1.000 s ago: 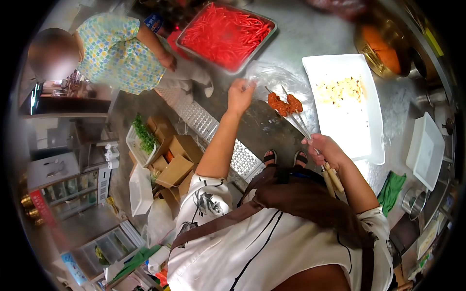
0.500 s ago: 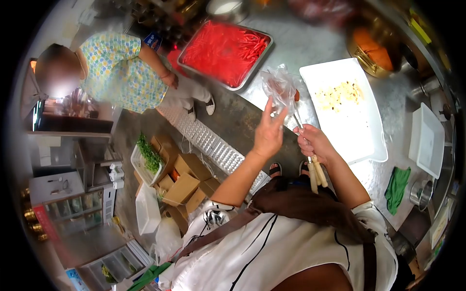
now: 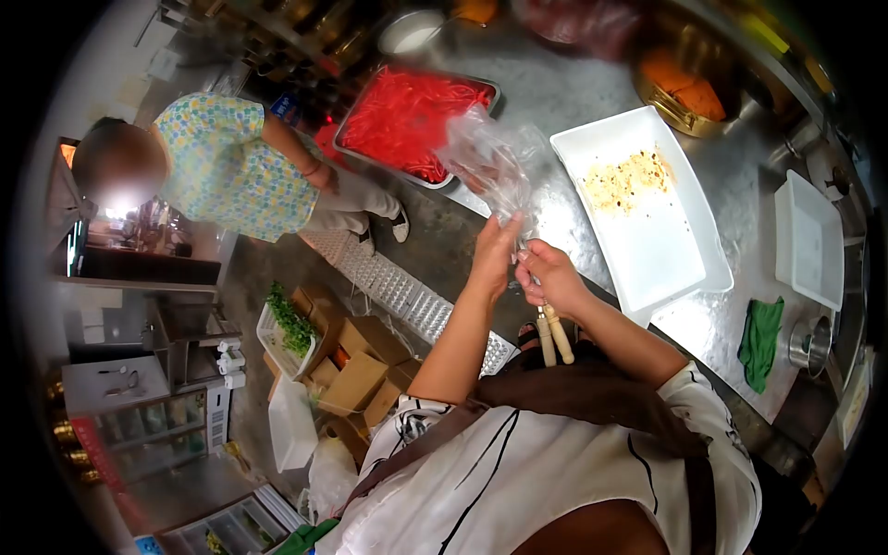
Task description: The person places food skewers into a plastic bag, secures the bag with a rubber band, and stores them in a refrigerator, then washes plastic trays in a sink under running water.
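Observation:
My left hand (image 3: 493, 254) is closed on the gathered lower end of a clear plastic bag (image 3: 495, 157), which billows out above it. Right beside it, my right hand (image 3: 552, 277) is closed around several wooden-handled metal skewers (image 3: 557, 335), their pale handles hanging below my fist. Their upper ends run up into the bag's neck and are hidden there. Right of the bag, a white tray (image 3: 689, 282) holds a patch of yellowish crumbly bits (image 3: 631, 182). Behind the bag, a metal tray (image 3: 421, 176) is heaped with red strips that look like chilies (image 3: 393, 120).
A co-worker (image 3: 231, 171) stands at the left. Cardboard boxes (image 3: 356, 379) and a white basket with green leaves (image 3: 291, 319) are on the floor. On the steel counter (image 3: 546, 79) are a brass pot (image 3: 684, 111), a green cloth (image 3: 761, 342) and another white tray (image 3: 809, 240).
My left hand has gone from spread fingers to gripping the bag's lower end. Both hands have come together, and the skewers have shifted left. The bag now spreads wider, toward the red tray.

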The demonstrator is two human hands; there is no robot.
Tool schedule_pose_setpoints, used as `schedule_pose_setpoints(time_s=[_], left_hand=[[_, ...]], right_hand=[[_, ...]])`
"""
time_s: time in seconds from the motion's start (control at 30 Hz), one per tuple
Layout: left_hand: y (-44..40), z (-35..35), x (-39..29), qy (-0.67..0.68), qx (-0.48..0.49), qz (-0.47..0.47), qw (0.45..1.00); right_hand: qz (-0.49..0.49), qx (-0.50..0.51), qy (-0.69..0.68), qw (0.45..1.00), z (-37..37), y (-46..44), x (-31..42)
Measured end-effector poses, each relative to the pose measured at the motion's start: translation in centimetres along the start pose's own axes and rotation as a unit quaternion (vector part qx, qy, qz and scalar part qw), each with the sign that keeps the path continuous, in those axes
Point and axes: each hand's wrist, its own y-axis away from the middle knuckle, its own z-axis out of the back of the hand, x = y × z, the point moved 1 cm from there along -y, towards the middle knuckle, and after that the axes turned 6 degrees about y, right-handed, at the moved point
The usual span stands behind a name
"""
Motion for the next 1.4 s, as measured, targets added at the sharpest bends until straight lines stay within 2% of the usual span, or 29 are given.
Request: schedule_pose_setpoints(time_s=[0.1, 0.17, 0.2, 0.27, 0.3, 0.33, 0.37, 0.43, 0.5, 0.57, 0.67, 0.73, 0.77, 0.83, 0.87, 0.93, 0.97, 1.0, 1.03, 1.07, 1.1, 1.13, 1.17, 1.2, 1.23, 1.3, 1.33, 1.4], left_hand=[[0.8, -2.2, -0.9, -0.018, 0.017, -0.020, 0.999], [1.2, -2.0, -1.5, 0.023, 0.043, 0.100, 0.994], [1.1, -1.7, -1.4, 0.023, 0.043, 0.100, 0.994], [1.1, -1.1, -1.0, 0.094, 0.079, 0.141, 0.982], [1.3, -1.0, -0.7, 0.093, 0.078, 0.139, 0.983], [1.5, -1.2, -0.6, 0.130, 0.092, 0.116, 0.980], [1.7, -1.7, -0.6, 0.167, 0.106, 0.092, 0.976], [2.1, -2.2, -0.6, 0.160, 0.077, 0.082, 0.981], [2.3, -2.1, -0.6, 0.158, 0.112, 0.117, 0.974], [2.6, -2.7, -0.8, 0.167, 0.114, 0.126, 0.971], [2.9, -2.9, -0.6, 0.182, 0.123, 0.149, 0.964], [3.1, -2.9, -0.7, 0.187, 0.111, 0.144, 0.965], [3.1, -2.7, -0.6, 0.188, 0.109, 0.142, 0.966], [2.8, -1.9, -0.1, 0.205, 0.108, 0.138, 0.963], [2.7, -1.4, 0.4, 0.210, 0.104, 0.138, 0.962], [2.4, -0.7, 1.4, 0.235, 0.063, 0.127, 0.961], [2.6, -0.9, 1.5, 0.239, 0.063, 0.128, 0.961], [2.8, -1.0, 1.4, 0.244, 0.051, 0.130, 0.960], [2.9, -1.1, 1.3, 0.248, 0.039, 0.131, 0.959], [2.7, -0.2, 2.1, 0.237, 0.080, 0.122, 0.960], [3.0, -0.5, 2.4, 0.237, 0.080, 0.126, 0.960], [3.3, -1.0, 2.7, 0.210, 0.036, 0.102, 0.972], [3.7, -1.2, 2.9, 0.181, -0.007, 0.079, 0.980], [3.5, 0.1, 4.4, 0.177, 0.047, 0.076, 0.980], [4.1, -0.4, 4.2, 0.176, 0.050, 0.078, 0.980], [5.6, -1.7, 3.6, 0.189, -0.003, 0.104, 0.976], [6.0, -1.7, 3.6, 0.185, 0.004, 0.110, 0.977], [6.4, -1.9, 3.3, 0.021, 0.033, 0.109, 0.993]], right_hand=[[0.025, 0.005, 0.000, 1.000, -0.2, -0.2, -0.6], [0.077, 0.009, 0.147, 0.986, -0.2, -0.1, -0.1], [0.077, 0.009, 0.147, 0.986, -0.1, 0.2, -0.1], [0.122, -0.015, 0.311, 0.942, 0.1, 1.0, 0.2], [0.123, -0.013, 0.311, 0.942, 0.6, 1.6, 0.6], [0.173, -0.022, 0.450, 0.876, 1.5, 2.3, 1.4], [0.218, -0.031, 0.578, 0.786, 2.2, 2.9, 2.4], [0.023, -0.048, 0.454, 0.889, 4.1, 3.1, 5.8], [0.120, -0.087, 0.363, 0.920, 8.6, 0.0, 7.7], [0.328, -0.280, 0.356, 0.829, 8.9, -3.1, 10.1], [0.370, -0.346, 0.374, 0.777, 8.4, -7.3, 12.6], [0.267, -0.173, 0.178, 0.931, 7.9, -7.7, 14.3], [0.266, -0.170, 0.179, 0.932, 7.2, -6.8, 14.7], [0.425, -0.299, 0.296, 0.801, 5.8, -3.4, 14.6], [0.456, -0.320, 0.315, 0.768, 4.6, -1.4, 14.0], [0.440, -0.335, 0.393, 0.734, 3.9, 1.8, 11.6], [0.442, -0.328, 0.414, 0.726, 3.3, 3.0, 9.9], [0.468, -0.254, 0.393, 0.750, 3.6, 3.4, 7.5], [0.446, -0.203, 0.423, 0.762, 3.4, 4.1, 5.4], [0.453, -0.152, 0.468, 0.743, 3.5, 4.3, 3.1], [0.502, -0.113, 0.511, 0.688, 2.7, 5.0, 1.8], [0.482, -0.069, 0.511, 0.709, 1.6, 5.8, 1.3], [0.470, -0.086, 0.534, 0.698, 1.8, 5.6, -0.3], [0.467, -0.089, 0.530, 0.702, 2.1, 5.8, -1.2], [0.465, -0.094, 0.527, 0.705, 2.0, 6.0, -1.4], [0.445, -0.104, 0.526, 0.717, 2.2, 6.5, -1.0], [0.426, -0.111, 0.525, 0.729, 2.3, 6.9, -0.7], [0.428, -0.135, 0.516, 0.729, 2.5, 7.7, 0.3]])
